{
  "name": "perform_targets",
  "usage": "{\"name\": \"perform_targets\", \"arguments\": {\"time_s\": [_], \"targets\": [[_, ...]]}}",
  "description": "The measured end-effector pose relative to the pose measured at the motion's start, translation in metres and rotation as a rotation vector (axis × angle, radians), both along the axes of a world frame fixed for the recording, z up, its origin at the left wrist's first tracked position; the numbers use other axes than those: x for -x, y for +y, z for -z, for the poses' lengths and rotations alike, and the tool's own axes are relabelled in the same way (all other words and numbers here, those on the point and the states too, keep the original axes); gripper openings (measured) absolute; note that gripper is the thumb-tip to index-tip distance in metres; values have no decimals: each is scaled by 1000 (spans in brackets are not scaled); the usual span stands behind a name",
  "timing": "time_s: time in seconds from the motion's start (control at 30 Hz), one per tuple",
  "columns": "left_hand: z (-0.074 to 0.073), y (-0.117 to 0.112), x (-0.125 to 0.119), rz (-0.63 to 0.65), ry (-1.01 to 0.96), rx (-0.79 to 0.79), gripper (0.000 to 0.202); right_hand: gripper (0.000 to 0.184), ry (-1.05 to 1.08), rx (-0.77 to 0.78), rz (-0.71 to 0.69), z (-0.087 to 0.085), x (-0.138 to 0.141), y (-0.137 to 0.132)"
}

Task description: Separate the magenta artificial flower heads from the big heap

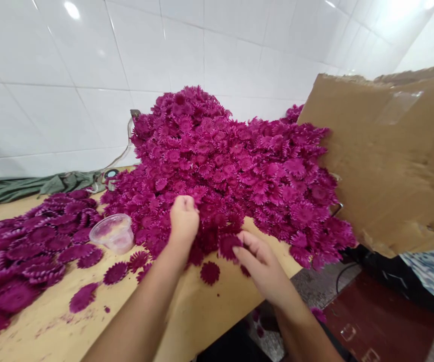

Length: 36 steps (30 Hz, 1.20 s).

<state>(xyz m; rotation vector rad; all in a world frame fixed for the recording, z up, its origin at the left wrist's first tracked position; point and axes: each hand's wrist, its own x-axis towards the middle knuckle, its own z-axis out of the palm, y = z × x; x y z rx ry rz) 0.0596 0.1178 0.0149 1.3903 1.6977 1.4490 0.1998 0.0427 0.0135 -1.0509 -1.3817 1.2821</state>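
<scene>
A big heap of magenta fabric flower heads (pixel 232 161) fills the middle of a wooden table (pixel 201 311). My left hand (pixel 183 220) is curled at the front edge of the heap, its fingers buried among the flowers. My right hand (pixel 256 259) pinches one magenta flower head (pixel 229 245) at the heap's near edge. Loose flat flower pieces (pixel 209 272) lie on the table just below both hands.
A spread of flat magenta petals (pixel 31 246) covers the table's left side. A small clear plastic cup (pixel 113 233) lies tipped beside it. A cardboard sheet (pixel 394 156) leans at the right. Green cloth (pixel 31 185) and a cable (pixel 120 158) run along the white tiled wall.
</scene>
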Motion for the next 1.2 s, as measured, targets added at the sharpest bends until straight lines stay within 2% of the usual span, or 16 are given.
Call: {"name": "perform_targets", "arguments": {"time_s": [0.07, 0.17, 0.23, 0.3, 0.4, 0.53, 0.63, 0.7, 0.8, 1.0, 1.1, 1.2], "targets": [[-5, 5, 4, 4, 82, -41, 17, 22, -2, 44, -22, 1, -9, -5], [-7, 3, -2, 215, 284, -124, 5, 25, 71, 48, 41, 5, -23, 3], [-5, -2, -10, 308, 406, -167, 14, 28, 117, 17, 110, 9, -30, 14], [-2, -7, -16, 323, 488, -213, 22, 31, 126, -3, 174, 13, -35, 23], [-1, -16, -18, 359, 518, -274, 23, 32, 111, -21, 226, 18, -39, 29], [0, -29, -22, 460, 497, -306, 17, 27, 26, -80, 167, 23, -37, 33], [2, -36, -30, 505, 474, -308, 16, 30, -115, -168, 270, 29, -33, 38], [4, -39, -36, 520, 462, -290, 16, 35, -178, -196, 352, 31, -30, 43], [5, -40, -43, 502, 444, -244, 20, 41, -154, -163, 372, 31, -26, 46], [0, -38, -45, 472, 509, -206, 24, 48, 36, -36, 220, 26, -16, 43], [-1, -31, -42, 428, 570, -154, 22, 43, 49, -57, 187, 27, -14, 38], [1, -23, -42, 358, 551, -78, 22, 35, 17, -79, 174, 28, -13, 33]]}}
